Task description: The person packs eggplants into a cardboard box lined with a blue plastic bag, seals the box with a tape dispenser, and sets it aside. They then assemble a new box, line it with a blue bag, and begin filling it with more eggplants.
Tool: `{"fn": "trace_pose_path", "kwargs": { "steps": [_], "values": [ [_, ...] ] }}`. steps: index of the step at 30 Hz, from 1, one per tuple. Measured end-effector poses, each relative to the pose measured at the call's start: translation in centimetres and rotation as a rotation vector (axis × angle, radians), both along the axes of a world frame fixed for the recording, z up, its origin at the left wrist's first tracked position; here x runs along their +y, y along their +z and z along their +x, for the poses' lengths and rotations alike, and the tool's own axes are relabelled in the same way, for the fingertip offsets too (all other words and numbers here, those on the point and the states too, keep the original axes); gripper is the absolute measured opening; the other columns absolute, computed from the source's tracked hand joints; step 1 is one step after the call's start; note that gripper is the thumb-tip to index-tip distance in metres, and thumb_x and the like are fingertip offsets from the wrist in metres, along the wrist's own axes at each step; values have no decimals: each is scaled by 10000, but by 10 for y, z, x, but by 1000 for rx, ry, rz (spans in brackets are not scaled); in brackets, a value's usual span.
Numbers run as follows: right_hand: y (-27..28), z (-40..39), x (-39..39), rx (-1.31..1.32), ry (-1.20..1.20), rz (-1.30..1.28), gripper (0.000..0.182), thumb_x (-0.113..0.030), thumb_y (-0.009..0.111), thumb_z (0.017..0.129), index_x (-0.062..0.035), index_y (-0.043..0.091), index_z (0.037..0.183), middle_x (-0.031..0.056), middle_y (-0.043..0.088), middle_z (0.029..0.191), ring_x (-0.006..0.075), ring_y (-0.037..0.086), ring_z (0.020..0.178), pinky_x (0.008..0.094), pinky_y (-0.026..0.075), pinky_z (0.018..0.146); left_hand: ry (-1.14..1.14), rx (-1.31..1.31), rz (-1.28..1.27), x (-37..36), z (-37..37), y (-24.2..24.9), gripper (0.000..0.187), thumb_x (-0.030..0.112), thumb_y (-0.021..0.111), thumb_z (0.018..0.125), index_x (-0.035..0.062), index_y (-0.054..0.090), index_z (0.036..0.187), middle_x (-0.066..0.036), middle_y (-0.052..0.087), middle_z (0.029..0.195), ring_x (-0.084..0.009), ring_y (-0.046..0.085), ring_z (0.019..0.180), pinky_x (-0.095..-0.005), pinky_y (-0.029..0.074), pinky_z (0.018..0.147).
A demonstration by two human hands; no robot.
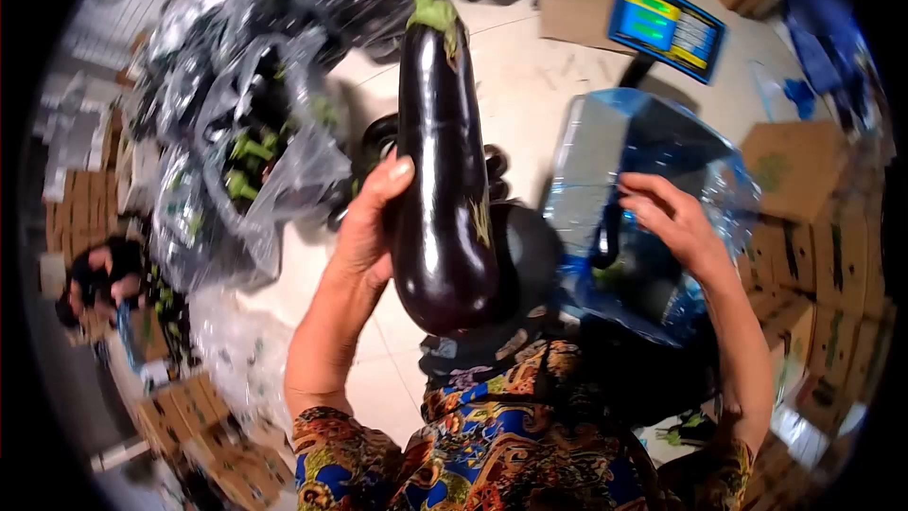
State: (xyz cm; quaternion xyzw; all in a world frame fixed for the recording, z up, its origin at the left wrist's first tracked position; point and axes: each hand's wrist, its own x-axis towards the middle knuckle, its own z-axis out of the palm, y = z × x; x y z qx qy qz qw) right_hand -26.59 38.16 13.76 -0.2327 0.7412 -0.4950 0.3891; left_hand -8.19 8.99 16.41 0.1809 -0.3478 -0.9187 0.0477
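Note:
My left hand [374,218] is wrapped round a large, glossy dark eggplant [443,180], held upright in front of me with its green stem at the top. My right hand [667,218] reaches over a blue plastic bag [695,147] that lies open on the right. Its fingers are bent, close to a dark, slim item [606,235] at the bag's left part; whether they touch it is unclear. Behind the held eggplant, more dark eggplants [381,135] lie on the floor.
Clear bags of eggplants [251,156] crowd the left and top. A scale display [667,26] stands at the upper right. Cardboard boxes [799,255] are stacked on the right, others [194,416] at lower left. A person [104,274] is at the far left.

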Motion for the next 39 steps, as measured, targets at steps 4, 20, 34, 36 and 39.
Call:
{"fn": "trace_pose_path", "kwargs": {
  "steps": [4, 20, 34, 36, 39],
  "values": [
    [30, 9, -15, -349, 101, -327, 760, -391, 595, 940, -6, 240, 1492, 167, 398, 1453, 216, 473, 1282, 367, 418, 1015, -142, -98, -211, 44, -69, 33, 576, 361, 715, 854, 8, 492, 1252, -115, 645, 1009, -208, 670, 870, -343, 573, 805],
    [5, -12, 54, -657, -57, -523, 622, -338, 639, 927, -14, 388, 1395, 107, 564, 1257, 180, 571, 1145, 332, 486, 965, -382, -223, -408, 135, -170, -6, 566, 367, 739, 843, 33, 511, 1239, -98, 626, 1072, -217, 614, 988, -395, 497, 903],
    [-21, -28, 60, -996, -295, -764, 398, -343, 439, 1018, -45, 594, 1232, 101, 696, 1080, 189, 693, 905, 338, 576, 812, -468, -237, -273, 131, -168, -19, 458, 466, 664, 886, 76, 624, 1122, -76, 650, 1061, -222, 598, 1019, -426, 454, 936],
    [-21, -27, 61, -986, -287, -750, 399, -344, 437, 1019, -45, 593, 1233, 102, 695, 1083, 192, 694, 905, 346, 574, 818, -478, -189, -265, 131, -165, -19, 463, 453, 680, 874, 74, 622, 1134, -74, 650, 1075, -216, 597, 1028, -431, 447, 954],
    [-19, -24, 63, -937, -227, -711, 430, -352, 496, 995, -42, 548, 1289, 111, 670, 1138, 188, 674, 968, 344, 555, 868, -447, -108, -236, 135, -159, -7, 362, 384, 694, 875, 110, 594, 1089, -12, 648, 961, -131, 588, 884, -334, 477, 829]
  ]
}}
